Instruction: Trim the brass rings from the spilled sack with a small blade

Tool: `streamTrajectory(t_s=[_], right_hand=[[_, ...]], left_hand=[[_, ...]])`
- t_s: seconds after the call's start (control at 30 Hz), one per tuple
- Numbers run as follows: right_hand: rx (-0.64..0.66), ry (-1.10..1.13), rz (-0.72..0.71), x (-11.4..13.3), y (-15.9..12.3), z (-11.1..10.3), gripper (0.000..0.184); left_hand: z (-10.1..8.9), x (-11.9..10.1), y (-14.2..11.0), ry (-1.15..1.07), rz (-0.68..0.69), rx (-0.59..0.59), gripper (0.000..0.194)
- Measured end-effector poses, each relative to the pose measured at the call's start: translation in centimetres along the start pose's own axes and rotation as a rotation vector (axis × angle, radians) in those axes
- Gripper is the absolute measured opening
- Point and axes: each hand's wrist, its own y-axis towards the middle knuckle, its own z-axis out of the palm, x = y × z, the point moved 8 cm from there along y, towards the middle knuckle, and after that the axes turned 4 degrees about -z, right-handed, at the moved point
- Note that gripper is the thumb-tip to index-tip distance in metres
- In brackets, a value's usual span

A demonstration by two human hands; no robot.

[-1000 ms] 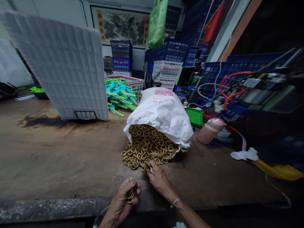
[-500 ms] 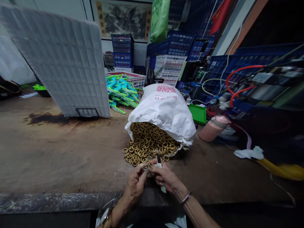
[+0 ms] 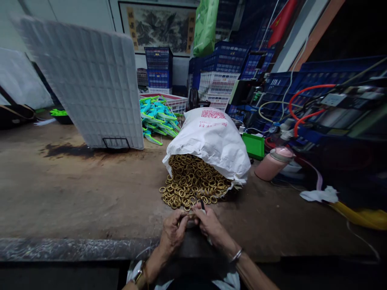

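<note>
My left hand (image 3: 173,230) is closed, its thumb and fingers pinching a brass-coloured ring (image 3: 191,216) just in front of the pile. My right hand (image 3: 211,224) is closed around a slim tool with a dark tip (image 3: 202,204) and a pale wrapped-looking handle. Its kind is not clear, and most of the handle is hidden by the fingers. The right fingertips meet the ring from the other side. Beyond both hands, many loose brass-coloured rings (image 3: 181,189) spill from the open mouth of a white woven sack (image 3: 208,135) lying on the table.
The brown worktop (image 3: 99,193) has a dark stain at left, below a tall white padded panel (image 3: 90,88). Behind the sack lies a turquoise-and-green heap (image 3: 159,117). A green tray (image 3: 253,146), a pink bottle (image 3: 273,163) and hoses with machinery stand at right.
The view has shifted slightly. My hands have drawn closer together around the ring, and the right hand has turned so less of the tool's pale handle shows.
</note>
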Motion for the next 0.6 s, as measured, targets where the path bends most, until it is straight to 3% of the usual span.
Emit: streamTrajectory(t_s=[0.07, 0.2, 0.4, 0.6], right_hand=[[-0.056, -0.106, -0.140, 1.1, -0.1, -0.4, 0.026], [-0.047, -0.385, -0.353, 2.9, -0.7, 0.4, 0.022], [-0.036, -0.440, -0.263, 1.3, -0.8, 1.1, 0.017], [-0.063, -0.460, -0.301, 0.5, -0.1, 1.2, 0.017]], left_hand=[[0.0, -0.3, -0.1, 0.024, 0.008, -0.005, 0.015], [0.1, -0.1, -0.5, 0.017, -0.009, -0.004, 0.013], [1.0, 1.3, -1.0, -0.028, -0.023, 0.111, 0.017], [1.3, 1.7, -1.1, -0.122, -0.006, 0.125, 0.018]])
